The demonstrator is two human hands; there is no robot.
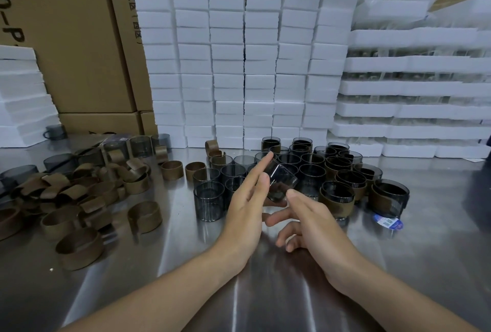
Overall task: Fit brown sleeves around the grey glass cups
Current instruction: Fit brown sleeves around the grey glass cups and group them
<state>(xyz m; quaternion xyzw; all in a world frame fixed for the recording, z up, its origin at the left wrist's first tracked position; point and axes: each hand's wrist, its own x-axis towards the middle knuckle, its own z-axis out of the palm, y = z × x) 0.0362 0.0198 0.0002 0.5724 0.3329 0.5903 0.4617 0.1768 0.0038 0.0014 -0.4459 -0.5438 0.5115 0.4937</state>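
Observation:
A bare grey glass cup (283,177) hangs tilted in the air between my hands, above the steel table (186,265). My left hand (247,212) lies against its left side with straight fingers. My right hand (313,220) has its thumb on the cup's lower end, with loosely curled fingers beneath. A heap of brown sleeves (79,193) lies at the left, and one open sleeve (144,216) is nearer. Several bare grey cups (210,200) stand just behind my hands. Several sleeved cups (337,199) stand at the right.
White foam blocks (239,60) are stacked like a wall at the back, with foam trays (414,87) to the right and cardboard boxes (79,39) at the left. A blue-and-white sticker (388,223) lies by the sleeved cups.

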